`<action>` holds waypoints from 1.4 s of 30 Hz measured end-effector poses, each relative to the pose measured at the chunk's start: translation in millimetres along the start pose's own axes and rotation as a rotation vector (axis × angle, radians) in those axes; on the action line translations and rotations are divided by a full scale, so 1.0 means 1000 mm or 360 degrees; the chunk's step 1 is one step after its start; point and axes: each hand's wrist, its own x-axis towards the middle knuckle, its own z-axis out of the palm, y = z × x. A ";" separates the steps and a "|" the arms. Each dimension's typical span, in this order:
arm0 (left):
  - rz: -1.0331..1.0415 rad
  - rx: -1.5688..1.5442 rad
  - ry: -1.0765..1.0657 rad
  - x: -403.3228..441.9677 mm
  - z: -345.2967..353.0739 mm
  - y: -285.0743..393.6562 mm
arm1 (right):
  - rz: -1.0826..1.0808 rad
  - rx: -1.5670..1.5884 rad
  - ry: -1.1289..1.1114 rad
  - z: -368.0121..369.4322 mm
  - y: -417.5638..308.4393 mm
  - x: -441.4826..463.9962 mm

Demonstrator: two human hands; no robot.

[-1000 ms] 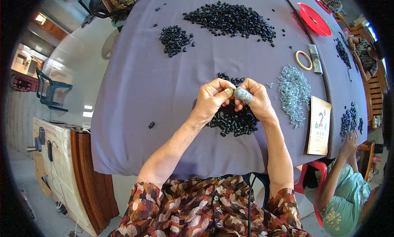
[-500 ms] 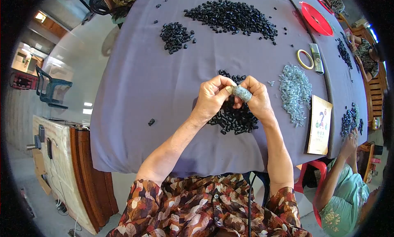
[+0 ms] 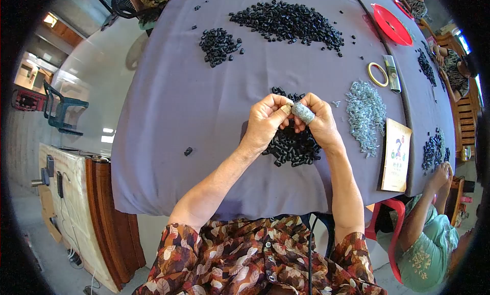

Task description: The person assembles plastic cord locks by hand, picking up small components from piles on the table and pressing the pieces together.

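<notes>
My left hand (image 3: 265, 120) and my right hand (image 3: 321, 122) meet fingertip to fingertip above a pile of small black cylindrical pieces (image 3: 293, 151). Each is closed in a pinch. Whatever sits between the fingertips is too small and covered to make out. A speckled grey wrap (image 3: 303, 112) surrounds the thumb of my right hand. To the right of that hand lies a heap of small clear, bluish pieces (image 3: 366, 116).
Farther back lie a large heap of black pieces (image 3: 291, 21) and a smaller one (image 3: 218, 45). A booklet (image 3: 395, 156), a roll of tape (image 3: 371, 69) and a red plate (image 3: 390, 24) are on the right. A co-worker in green (image 3: 423, 254) sits at the right.
My hands stay pinched together over the black pile, with only slight finger movement. The co-worker's hands at the right have shifted a little.
</notes>
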 end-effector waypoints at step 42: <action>-0.0186 0.0094 -0.0184 0.006 -0.009 0.007 | -0.0290 -0.0682 -0.0055 -0.002 0.002 -0.002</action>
